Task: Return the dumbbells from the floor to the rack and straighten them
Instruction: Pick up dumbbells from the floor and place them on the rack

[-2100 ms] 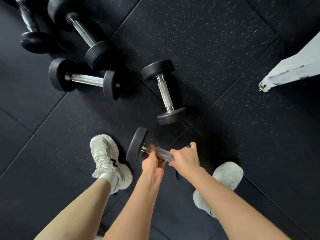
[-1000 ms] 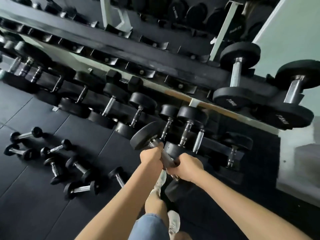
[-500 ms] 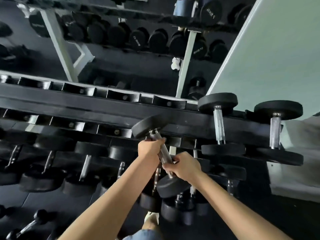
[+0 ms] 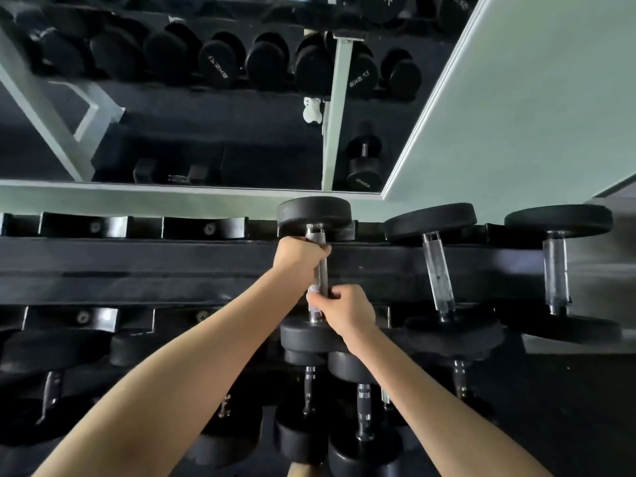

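Rack shelf [image 4: 172,266] | dumbbell [image 4: 322,274] across it | left hand [image 4: 299,258] clamped on handle [image 4: 323,280] (far end) | right hand [image 4: 344,309] clamped on near end

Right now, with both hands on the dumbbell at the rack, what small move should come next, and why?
Probably ease the dumbbell down until both heads seat, then let go. The left hand and right hand grip its handle, it lies square across the rack, and I cannot tell whether it rests yet.
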A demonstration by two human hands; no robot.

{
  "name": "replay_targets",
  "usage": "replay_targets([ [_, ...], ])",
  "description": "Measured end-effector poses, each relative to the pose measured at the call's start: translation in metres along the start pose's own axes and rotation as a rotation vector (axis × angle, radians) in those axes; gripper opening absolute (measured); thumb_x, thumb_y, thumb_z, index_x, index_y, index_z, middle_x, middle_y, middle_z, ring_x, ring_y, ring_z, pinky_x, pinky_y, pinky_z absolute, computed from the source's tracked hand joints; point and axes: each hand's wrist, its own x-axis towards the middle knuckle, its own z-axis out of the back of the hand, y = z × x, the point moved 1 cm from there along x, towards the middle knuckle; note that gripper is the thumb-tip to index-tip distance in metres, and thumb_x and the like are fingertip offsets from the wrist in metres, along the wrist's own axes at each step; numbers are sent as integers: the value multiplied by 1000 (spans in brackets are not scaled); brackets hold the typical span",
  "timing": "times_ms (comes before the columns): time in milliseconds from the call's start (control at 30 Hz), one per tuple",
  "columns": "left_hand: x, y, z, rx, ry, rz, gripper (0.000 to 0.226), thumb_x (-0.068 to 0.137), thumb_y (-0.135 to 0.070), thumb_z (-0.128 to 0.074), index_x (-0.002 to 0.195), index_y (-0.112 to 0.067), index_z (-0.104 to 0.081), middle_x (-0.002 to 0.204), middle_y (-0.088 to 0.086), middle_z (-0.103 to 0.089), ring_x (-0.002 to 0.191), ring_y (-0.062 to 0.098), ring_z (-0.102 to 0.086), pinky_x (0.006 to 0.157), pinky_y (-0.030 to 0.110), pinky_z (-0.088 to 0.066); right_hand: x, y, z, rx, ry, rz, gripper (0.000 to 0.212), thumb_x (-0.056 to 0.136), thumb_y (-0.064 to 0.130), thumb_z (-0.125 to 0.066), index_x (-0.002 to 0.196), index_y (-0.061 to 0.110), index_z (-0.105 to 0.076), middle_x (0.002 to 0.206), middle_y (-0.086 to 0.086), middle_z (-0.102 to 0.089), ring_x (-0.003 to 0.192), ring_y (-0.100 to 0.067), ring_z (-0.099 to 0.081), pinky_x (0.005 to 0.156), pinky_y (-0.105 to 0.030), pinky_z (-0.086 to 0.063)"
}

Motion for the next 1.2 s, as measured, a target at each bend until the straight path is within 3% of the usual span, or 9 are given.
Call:
replay_targets([
  [267,35,16,-13,93,-6,47,20,77,-18,-76,90,-12,-62,68,-1,-58,77,25,-60,86,38,-55,27,-11,-20,-92,23,-51,42,83,44,-61,51,20,-49,47,6,-48,46,-11,-44,46,-25,-31],
  [433,38,28,-14,96,-9,-11,23,76,-22,-76,94,-10,-69,62,-2,-59,56,19,-52,65,35,-49,33,-15,-15,-176,40,-30,46,84,41,-61,48,21,-40,48,4,-49,45,-9,-39,45,-24,-27],
  [533,36,28,-14,122,-2,-54,16,76,-22,-75,86,-12,-69,68,0,-63,68,24,-59,72,39,-55,33,-16,-14,-164,60,-13,45,85,43,-60,49,23,-41,60,2,-63,49,-8,-42,46,-25,-27],
  [633,32,27,-12,133,22,-65,12,76,-24,-75,83,-21,-66,77,-1,-66,82,26,-66,85,45,-57,31,-17,-15,-165,66,3,41,86,47,-58,54,24,-45,57,6,-51,53,-9,-45,49,-25,-30],
  [767,20,27,-7,199,3,-122,40,76,-33,-72,113,-18,-67,90,-2,-69,81,21,-66,70,35,-58,21,-17,-11,-188,87,40,33,86,51,-55,90,20,-65,84,4,-67,86,-19,-62,70,-30,-45],
  [867,5,33,2,250,-134,-177,43,81,-33,-67,120,-16,-63,101,0,-69,88,21,-65,67,25,-46,2,-24,3,-199,6,57,53,88,54,-53,129,22,-54,117,5,-67,114,-18,-59,89,-31,-43],
  [1033,-38,66,25,148,-292,-198,21,81,-33,-65,90,-15,-71,78,0,-65,77,20,-59,76,32,-49,-48,-53,27,-211,-246,90,40,90,49,-53,117,20,-59,105,5,-70,102,-18,-63,77,-29,-44],
  [1133,-75,104,36,4,-282,-197,14,77,-28,-68,66,-20,-62,62,1,-58,63,22,-53,72,34,-51,-84,-83,31,-140,-196,125,38,90,45,-56,114,17,-61,107,3,-68,104,-18,-62,77,-28,-43],
  [1200,-108,135,42,-100,-253,-166,14,78,-23,-68,69,-16,-61,64,6,-57,54,19,-48,59,27,-48,-111,-105,30,-158,-154,155,38,89,44,-57,113,15,-62,109,1,-68,106,-21,-61,75,-27,-38],
])
